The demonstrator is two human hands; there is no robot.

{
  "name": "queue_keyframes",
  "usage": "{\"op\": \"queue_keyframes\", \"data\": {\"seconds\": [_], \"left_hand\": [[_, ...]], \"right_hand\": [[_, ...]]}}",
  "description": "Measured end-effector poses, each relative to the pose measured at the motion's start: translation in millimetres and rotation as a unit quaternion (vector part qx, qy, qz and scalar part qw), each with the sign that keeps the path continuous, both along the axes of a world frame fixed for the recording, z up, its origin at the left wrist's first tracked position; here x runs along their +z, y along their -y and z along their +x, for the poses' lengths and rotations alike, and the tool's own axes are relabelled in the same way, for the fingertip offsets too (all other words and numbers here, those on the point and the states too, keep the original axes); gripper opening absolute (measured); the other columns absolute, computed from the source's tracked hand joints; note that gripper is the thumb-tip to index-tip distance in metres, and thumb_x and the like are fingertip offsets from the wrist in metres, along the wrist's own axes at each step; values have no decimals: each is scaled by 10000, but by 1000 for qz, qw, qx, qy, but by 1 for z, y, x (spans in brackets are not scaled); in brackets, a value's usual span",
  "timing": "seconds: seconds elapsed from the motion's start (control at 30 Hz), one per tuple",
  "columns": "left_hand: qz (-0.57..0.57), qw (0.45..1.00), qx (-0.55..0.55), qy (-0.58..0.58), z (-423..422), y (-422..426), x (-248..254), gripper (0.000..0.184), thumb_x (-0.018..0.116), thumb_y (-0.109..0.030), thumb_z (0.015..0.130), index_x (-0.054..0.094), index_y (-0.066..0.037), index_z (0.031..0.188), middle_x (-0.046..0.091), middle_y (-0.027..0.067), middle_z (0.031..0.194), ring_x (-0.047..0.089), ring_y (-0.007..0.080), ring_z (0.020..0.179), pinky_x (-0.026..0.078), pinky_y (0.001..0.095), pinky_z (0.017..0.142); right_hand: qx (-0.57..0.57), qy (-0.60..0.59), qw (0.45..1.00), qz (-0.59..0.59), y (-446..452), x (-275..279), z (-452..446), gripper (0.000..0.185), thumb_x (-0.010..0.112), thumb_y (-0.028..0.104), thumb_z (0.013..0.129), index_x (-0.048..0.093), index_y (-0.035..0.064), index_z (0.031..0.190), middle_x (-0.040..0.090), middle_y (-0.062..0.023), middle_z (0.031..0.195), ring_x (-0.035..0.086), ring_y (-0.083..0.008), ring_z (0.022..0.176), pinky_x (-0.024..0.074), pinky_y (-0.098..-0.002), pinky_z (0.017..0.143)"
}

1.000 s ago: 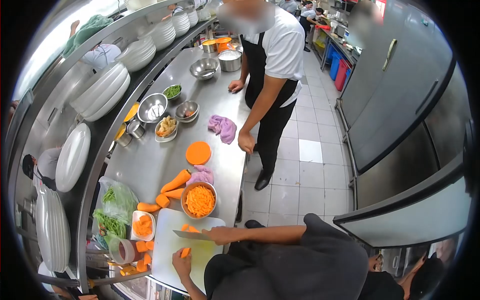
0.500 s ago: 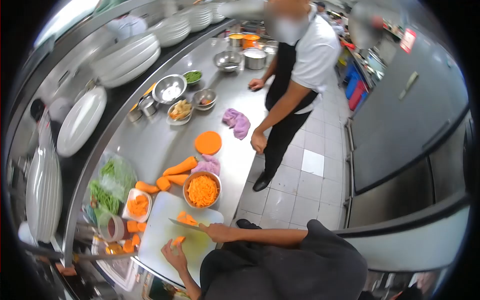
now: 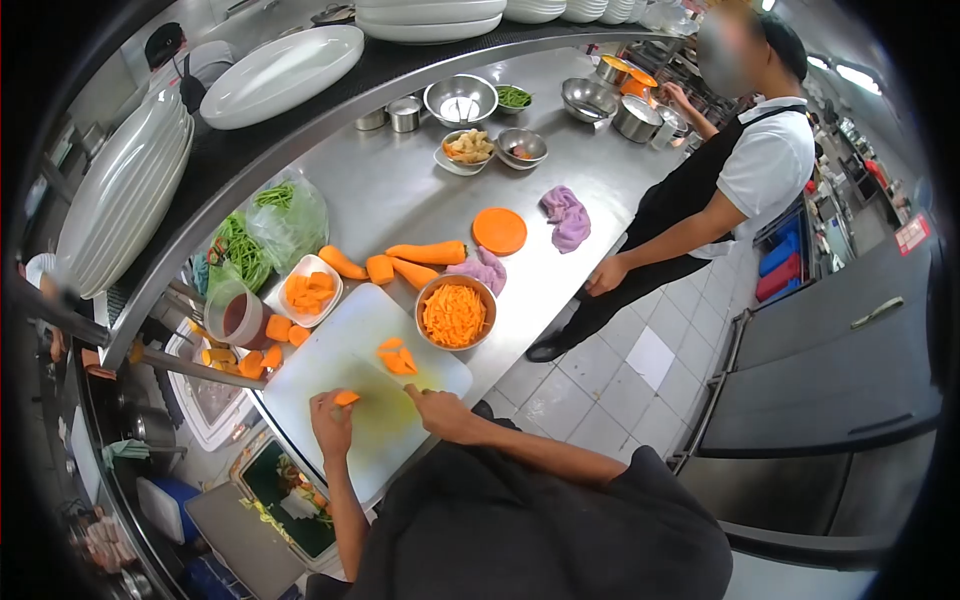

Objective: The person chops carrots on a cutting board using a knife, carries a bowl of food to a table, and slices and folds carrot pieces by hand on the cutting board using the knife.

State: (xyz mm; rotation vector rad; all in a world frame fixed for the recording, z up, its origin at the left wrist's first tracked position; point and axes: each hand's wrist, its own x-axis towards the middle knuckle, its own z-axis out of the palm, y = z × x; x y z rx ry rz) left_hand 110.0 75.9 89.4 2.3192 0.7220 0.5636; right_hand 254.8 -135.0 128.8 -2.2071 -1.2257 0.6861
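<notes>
My left hand (image 3: 331,424) pinches a small carrot piece (image 3: 347,398) at the left side of a white cutting board (image 3: 312,362). Over the board's right side, my right hand (image 3: 446,414) is closed round a knife, most of its handle hidden in the fist. The knife blade (image 3: 388,376) points up and left across the board, blurred and hard to make out. Several cut carrot pieces (image 3: 398,360) lie just beyond the blade. A metal bowl (image 3: 488,338) of shredded carrot (image 3: 455,314) stands at the board's far right corner.
Whole carrots (image 3: 427,251), an orange lid (image 3: 499,231) and a purple cloth (image 3: 567,218) lie beyond the board. A tub of carrot chunks (image 3: 310,292) and a bag of greens (image 3: 285,222) sit left. A co-worker (image 3: 740,190) stands at the counter's right. Plates (image 3: 130,190) line the shelf.
The view has shifted, so the counter appears higher and further right. My left hand now pinches the carrot piece it was reaching for. The co-worker's far arm has extended towards the pots.
</notes>
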Motion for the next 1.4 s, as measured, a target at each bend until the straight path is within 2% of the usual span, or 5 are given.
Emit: {"op": "queue_keyframes", "data": {"seconds": [0.13,0.43,0.8,1.2,1.4], "left_hand": [[-17,990,107,85,-12,1,3,490,716,22,736,635,-97,1204,510,130,1142,522,236,827,469,351,785],[47,992,93,75,7,36,-20,286,710,-120,855,659,-88,1134,528,153,1130,562,296,982,478,374,814],[95,961,203,162,74,100,-1,247,687,-139,893,638,-19,1103,514,156,1140,538,283,1001,472,376,832],[24,972,-147,183,287,351,13,190,716,-135,836,685,-82,1016,542,102,907,551,273,870,457,381,784],[-15,961,-232,146,353,390,2,146,695,-109,841,651,-75,976,562,127,883,571,287,778,471,372,690]], "right_hand": [[6,98,995,-22,-47,-3,-13,382,510,157,907,443,17,1255,566,-298,1119,666,-421,729,547,-499,586],[-48,148,986,65,-77,-48,-28,494,599,95,821,453,38,1289,477,-276,1283,667,-441,844,568,-480,625],[-23,-67,968,240,112,3,39,199,587,128,886,616,63,1072,677,-173,907,665,-379,830,539,-453,727],[-385,-98,907,-143,458,-134,126,507,746,23,644,617,42,1134,689,-246,893,648,-399,985,536,-460,868],[-510,-245,822,-72,480,-139,132,578,853,60,591,632,36,1124,708,-205,932,720,-294,756,589,-369,710]]}}
